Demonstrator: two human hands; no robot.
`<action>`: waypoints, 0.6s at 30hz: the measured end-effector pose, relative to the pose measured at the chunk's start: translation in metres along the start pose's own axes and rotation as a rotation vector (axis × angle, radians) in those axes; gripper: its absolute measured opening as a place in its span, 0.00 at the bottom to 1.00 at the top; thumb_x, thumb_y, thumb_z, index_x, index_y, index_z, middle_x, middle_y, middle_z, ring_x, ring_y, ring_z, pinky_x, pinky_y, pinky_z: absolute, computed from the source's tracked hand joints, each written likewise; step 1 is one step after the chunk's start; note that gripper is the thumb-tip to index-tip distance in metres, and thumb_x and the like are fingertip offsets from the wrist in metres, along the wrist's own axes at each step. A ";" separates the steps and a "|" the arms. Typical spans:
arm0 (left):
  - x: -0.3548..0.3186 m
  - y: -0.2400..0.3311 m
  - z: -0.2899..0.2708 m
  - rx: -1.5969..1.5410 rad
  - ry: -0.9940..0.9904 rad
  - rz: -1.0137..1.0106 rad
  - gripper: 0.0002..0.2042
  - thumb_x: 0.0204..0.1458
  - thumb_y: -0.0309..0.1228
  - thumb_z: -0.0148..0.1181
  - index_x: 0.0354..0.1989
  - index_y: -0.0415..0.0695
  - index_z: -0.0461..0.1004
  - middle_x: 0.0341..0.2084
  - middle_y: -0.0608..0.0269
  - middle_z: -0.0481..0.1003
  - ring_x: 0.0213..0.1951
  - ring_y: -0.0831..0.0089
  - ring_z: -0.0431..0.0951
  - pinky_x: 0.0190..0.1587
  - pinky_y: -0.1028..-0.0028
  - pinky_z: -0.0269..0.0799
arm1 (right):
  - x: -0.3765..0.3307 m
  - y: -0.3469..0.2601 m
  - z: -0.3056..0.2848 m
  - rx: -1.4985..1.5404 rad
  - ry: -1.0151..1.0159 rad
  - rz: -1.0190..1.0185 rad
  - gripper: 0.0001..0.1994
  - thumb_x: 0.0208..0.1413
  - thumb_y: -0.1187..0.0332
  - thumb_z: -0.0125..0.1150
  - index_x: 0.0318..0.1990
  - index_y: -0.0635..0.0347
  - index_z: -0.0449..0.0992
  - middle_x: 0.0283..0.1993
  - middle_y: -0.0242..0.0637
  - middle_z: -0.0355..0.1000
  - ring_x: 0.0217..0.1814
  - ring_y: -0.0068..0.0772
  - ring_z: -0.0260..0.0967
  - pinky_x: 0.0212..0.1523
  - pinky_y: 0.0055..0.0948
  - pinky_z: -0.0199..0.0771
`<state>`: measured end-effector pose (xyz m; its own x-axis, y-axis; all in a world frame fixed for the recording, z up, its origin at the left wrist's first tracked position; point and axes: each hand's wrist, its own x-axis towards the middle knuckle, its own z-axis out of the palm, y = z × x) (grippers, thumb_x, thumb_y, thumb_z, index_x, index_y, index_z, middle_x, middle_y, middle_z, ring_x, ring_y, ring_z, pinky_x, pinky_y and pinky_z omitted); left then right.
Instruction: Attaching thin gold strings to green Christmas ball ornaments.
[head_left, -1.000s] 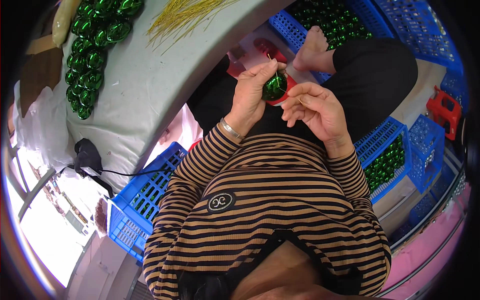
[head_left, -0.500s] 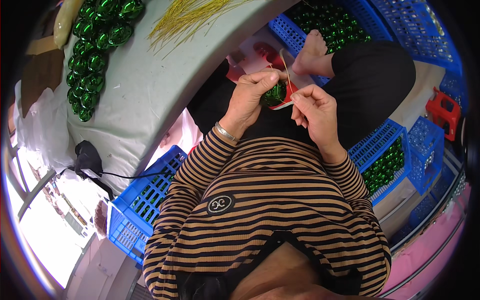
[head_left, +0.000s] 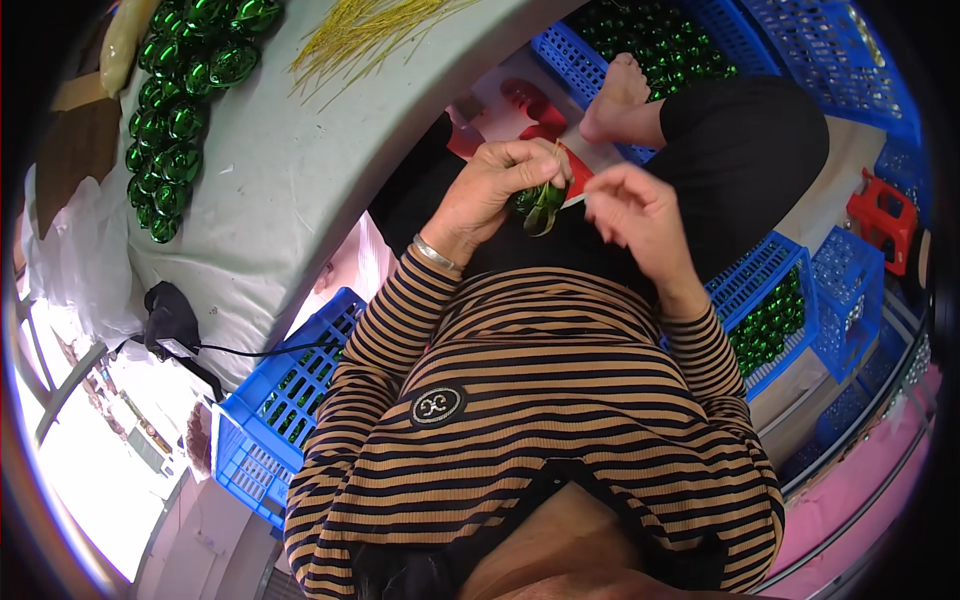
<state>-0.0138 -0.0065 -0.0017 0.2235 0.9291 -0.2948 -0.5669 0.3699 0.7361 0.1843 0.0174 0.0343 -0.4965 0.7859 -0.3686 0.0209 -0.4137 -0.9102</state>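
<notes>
My left hand [head_left: 490, 188] is closed around a shiny green bauble [head_left: 530, 203], its thumb and forefinger pinched at the top. A short bit of gold wire [head_left: 557, 150] pokes up there, and a dull gold-green loop hangs at the bauble's lower side. Just to the right, my right hand [head_left: 640, 217] is raised with its fingers bent in toward the thumb, apart from the bauble. Whatever those fingertips hold, if anything, does not show. Both hands are above my lap, near a red thing [head_left: 577, 178] with a pale edge.
On the pale-covered table [head_left: 265, 180] at left lie a cluster of green baubles [head_left: 165, 130] and a bundle of gold wires [head_left: 355, 35]. Blue crates of green baubles stand at left [head_left: 262, 440], right [head_left: 765, 310] and far right [head_left: 570, 65]. A red stool [head_left: 883, 222] is at right.
The gold strand stretched between my hands no longer shows there. My right hand has turned and moved slightly right; the bauble in my left hand has tilted and a loop now hangs below it.
</notes>
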 end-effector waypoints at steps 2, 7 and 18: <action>-0.001 0.010 -0.003 0.153 -0.106 -0.111 0.12 0.49 0.35 0.62 0.27 0.36 0.77 0.30 0.58 0.75 0.37 0.72 0.72 0.46 0.74 0.65 | 0.007 -0.010 -0.005 -0.054 0.045 -0.090 0.05 0.52 0.77 0.58 0.36 0.65 0.74 0.26 0.32 0.72 0.22 0.14 0.65 0.20 0.11 0.61; -0.004 0.017 0.000 0.277 -0.207 -0.221 0.12 0.48 0.34 0.63 0.24 0.35 0.77 0.28 0.60 0.75 0.35 0.72 0.72 0.44 0.74 0.66 | 0.031 -0.040 -0.008 -0.586 -0.237 -0.495 0.08 0.47 0.79 0.60 0.37 0.66 0.76 0.30 0.34 0.73 0.28 0.23 0.69 0.27 0.18 0.68; -0.001 0.015 0.000 0.167 -0.174 -0.205 0.12 0.50 0.34 0.60 0.29 0.35 0.77 0.31 0.61 0.75 0.38 0.73 0.72 0.46 0.74 0.66 | 0.034 -0.044 -0.012 -0.671 -0.390 -0.595 0.04 0.50 0.77 0.57 0.33 0.67 0.75 0.25 0.37 0.70 0.25 0.29 0.67 0.26 0.24 0.67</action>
<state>-0.0226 -0.0016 0.0093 0.4600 0.8164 -0.3491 -0.3615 0.5313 0.7661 0.1771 0.0677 0.0598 -0.8354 0.5247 0.1638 0.1038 0.4432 -0.8904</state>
